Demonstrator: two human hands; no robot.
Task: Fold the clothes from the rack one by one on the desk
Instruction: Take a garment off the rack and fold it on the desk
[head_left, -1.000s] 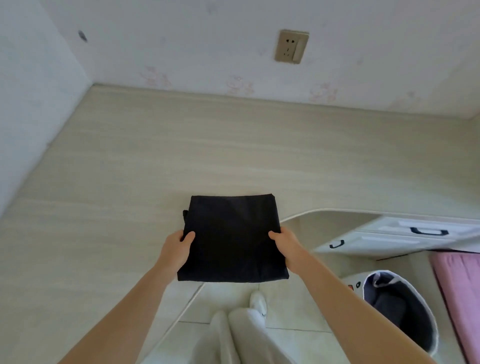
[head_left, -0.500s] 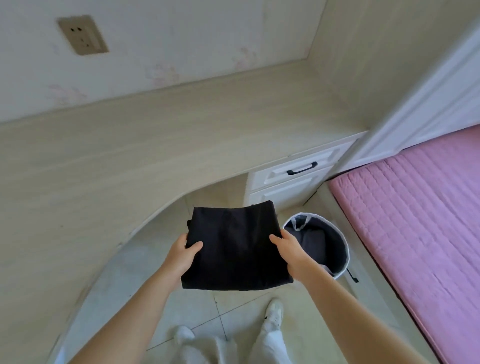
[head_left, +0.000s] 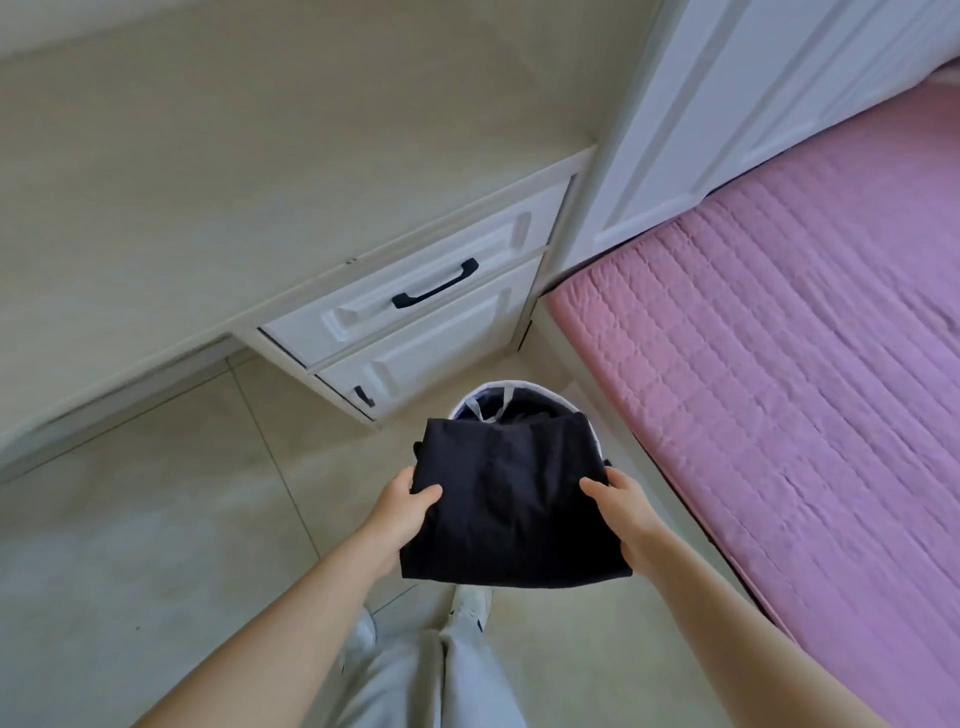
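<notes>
A folded black garment (head_left: 511, 499) is held flat in the air between both hands. My left hand (head_left: 402, 512) grips its left edge, thumb on top. My right hand (head_left: 626, 512) grips its right edge the same way. The garment hovers just over a round white-rimmed laundry basket (head_left: 483, 397) on the floor, hiding most of its opening; dark cloth shows inside the basket. The light wooden desk (head_left: 171, 171) lies up and to the left, away from the garment. No clothes rack is in view.
White drawers with black handles (head_left: 435, 283) sit under the desk's right end, just behind the basket. A pink quilted bed (head_left: 789, 364) fills the right side. A white wardrobe panel (head_left: 717, 104) stands behind it. My legs and a white shoe (head_left: 470, 608) stand on beige tiles.
I have turned right, away from the desk. The folded black garment left the desk top and travelled with both hands until it hangs over the laundry basket.
</notes>
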